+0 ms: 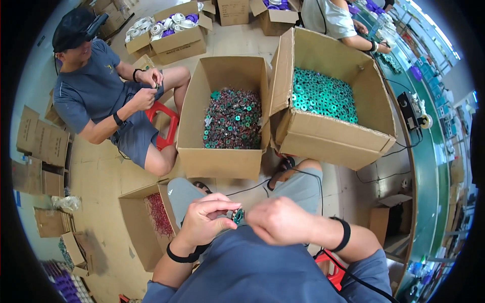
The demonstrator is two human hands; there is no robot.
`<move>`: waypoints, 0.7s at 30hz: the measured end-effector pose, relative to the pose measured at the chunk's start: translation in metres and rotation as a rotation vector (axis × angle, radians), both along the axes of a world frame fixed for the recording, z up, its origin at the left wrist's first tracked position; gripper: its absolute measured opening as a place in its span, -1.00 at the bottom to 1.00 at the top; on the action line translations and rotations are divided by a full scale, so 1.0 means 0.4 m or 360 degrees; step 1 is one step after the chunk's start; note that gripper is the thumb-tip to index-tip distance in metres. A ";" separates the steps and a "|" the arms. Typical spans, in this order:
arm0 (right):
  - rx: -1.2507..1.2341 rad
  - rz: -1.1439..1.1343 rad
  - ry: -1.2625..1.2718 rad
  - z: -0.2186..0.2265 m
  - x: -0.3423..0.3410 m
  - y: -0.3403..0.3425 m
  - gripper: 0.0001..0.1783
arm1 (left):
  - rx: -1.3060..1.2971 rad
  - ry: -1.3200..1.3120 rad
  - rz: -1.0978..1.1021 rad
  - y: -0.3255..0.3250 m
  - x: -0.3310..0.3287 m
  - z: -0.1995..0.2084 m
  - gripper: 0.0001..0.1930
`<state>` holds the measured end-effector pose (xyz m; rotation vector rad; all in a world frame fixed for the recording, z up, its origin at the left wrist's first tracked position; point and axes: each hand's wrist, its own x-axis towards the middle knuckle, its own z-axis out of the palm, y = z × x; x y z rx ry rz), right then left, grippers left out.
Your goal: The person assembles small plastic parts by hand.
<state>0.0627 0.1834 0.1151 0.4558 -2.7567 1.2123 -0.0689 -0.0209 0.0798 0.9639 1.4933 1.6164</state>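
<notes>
Over my lap, my left hand (208,216) pinches a small round green circuit board (238,216) between thumb and fingers, its edge turned partly toward me. Close beside it on the right is my right hand (277,220), smeared by motion. Its fingers look curled, but whether they grip anything cannot be made out. Ahead of my knees stands a carton (220,162) with a heap of dark red and green parts (233,118). To its right, a larger tilted carton (333,135) holds many green ring-shaped boards (323,95).
A carton (136,222) with red wires (159,214) is by my left knee. At left a co-worker (108,86) handles a small part. Another person (331,22) works at the green bench (429,202) along the right. Black cables (381,180) cross the floor.
</notes>
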 end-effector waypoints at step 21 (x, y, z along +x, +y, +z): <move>0.0019 -0.0139 0.0025 0.003 0.008 0.029 -0.87 | -0.0036 0.0087 -0.0022 0.015 0.011 0.012 -0.57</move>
